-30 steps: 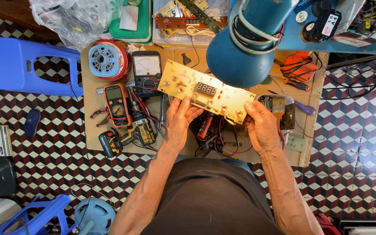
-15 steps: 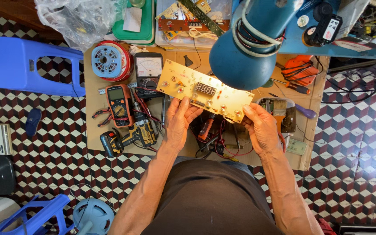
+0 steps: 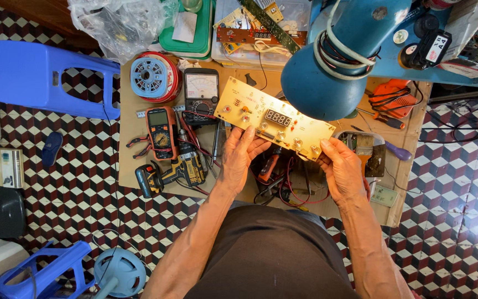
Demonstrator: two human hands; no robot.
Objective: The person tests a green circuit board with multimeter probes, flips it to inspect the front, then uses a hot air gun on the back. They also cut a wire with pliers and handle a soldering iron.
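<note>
Blue lamp shade [image 3: 327, 72] hangs low over the wooden worktable [image 3: 131, 138], close above the pale yellow circuit board [image 3: 275, 118], so lifting the board carelessly could knock it against the shade. That long, tilted board, with a dark red digit display at its middle and small buttons along it, is held above the table's red leads [image 3: 291, 188]; it could slip onto them. Left hand [image 3: 243, 152] grips its near edge, right hand [image 3: 341, 169] pinches its right end.
</note>
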